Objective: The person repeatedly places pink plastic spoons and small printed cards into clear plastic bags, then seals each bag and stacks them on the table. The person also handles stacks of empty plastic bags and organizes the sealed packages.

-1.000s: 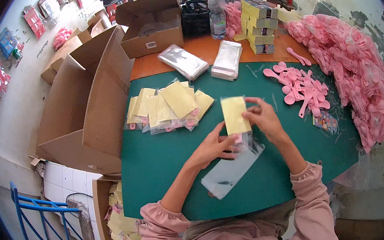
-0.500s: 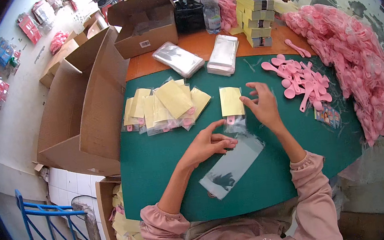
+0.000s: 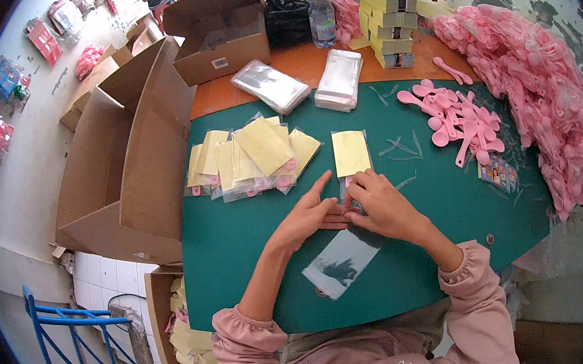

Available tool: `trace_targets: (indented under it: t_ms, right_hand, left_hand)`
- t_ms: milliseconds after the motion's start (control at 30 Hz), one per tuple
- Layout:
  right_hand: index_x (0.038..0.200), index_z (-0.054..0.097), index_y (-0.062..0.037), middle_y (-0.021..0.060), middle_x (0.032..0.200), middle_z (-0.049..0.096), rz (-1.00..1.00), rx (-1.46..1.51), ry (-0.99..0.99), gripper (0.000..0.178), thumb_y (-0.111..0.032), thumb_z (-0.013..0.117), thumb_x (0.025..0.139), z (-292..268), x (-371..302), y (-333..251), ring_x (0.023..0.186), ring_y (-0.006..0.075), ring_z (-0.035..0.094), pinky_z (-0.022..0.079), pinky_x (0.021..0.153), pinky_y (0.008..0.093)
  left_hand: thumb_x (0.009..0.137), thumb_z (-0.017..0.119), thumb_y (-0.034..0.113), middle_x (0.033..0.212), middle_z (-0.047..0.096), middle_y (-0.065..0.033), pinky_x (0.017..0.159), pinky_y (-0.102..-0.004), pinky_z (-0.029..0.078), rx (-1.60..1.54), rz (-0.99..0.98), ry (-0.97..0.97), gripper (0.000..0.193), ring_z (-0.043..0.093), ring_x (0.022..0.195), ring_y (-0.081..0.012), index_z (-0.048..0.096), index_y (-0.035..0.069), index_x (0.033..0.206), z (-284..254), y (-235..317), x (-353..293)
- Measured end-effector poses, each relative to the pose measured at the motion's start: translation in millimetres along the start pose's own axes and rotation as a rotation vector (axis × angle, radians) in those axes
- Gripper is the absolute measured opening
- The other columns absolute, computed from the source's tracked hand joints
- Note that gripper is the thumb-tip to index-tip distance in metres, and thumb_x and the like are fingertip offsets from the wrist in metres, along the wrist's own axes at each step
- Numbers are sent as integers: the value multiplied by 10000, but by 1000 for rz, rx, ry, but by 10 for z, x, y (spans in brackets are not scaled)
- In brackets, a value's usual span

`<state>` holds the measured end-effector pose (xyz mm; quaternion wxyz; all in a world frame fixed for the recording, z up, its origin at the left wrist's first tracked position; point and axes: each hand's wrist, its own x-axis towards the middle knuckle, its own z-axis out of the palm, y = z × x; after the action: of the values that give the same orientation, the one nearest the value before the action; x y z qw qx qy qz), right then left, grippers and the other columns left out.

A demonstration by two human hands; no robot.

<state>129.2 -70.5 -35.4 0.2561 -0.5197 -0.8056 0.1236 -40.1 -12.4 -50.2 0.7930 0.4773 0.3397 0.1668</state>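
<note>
Left hand [image 3: 309, 215]: loosely open, digits spread toward the right.
Right hand [image 3: 384, 204]: fingers bent over the clear, rectangular, yellow-carded plastic packet's [image 3: 351, 153] lower end; grip cannot be told.

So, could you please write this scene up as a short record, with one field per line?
Left hand: thumb and forefinger spread, fingertips close to the right hand
Right hand: fingers bent over the lower end of the packet; exact grip hidden
Packet: yellow card in a clear bag
Surface: green mat
Nearest the person: loose clear bag, lying slantwise
Left of packet: overlapping pile of similar packets
Right of packet: loose pink spoons
Beyond packet: two stacks of clear bags
</note>
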Motion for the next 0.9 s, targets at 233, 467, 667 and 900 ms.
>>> trace_targets:
  t_ms: [233,467,667,900]
  right_hand:
    - [787,544,-7,117,847,506,-123,-307,95,187,-147,602,677,149,-19,-35,874,265,491,385,736,358]
    - [805,533,-11,123,841,521,-239,-342,47,186,-144,572,680,136,-53,-90,857,264,515,383,723,368]
    - [816,505,-49,57,815,481,-55,506,-93,108,-111,575,763,-386,-36,168,790,180,493,382,725,292]
    - [892,529,-8,116,815,553,268,-431,358,123,-57,488,787,-1090,-105,1805,757,247,550,441,698,341]
  left_hand:
    - [912,376,103,964,595,-150,762,-326,521,-23,3,9,510,617,845,-213,177,116,1382,-27,-21,40]
    - [858,473,13,940,602,-160,715,-298,523,52,133,106,626,616,810,-183,133,108,1375,17,-102,93]
    - [862,455,5,945,607,-198,717,-301,525,16,123,162,579,626,861,-222,156,94,1349,-15,-84,78]
    - [858,429,21,945,619,-149,725,-236,511,102,135,27,270,624,869,-168,467,3,1125,37,-106,191]
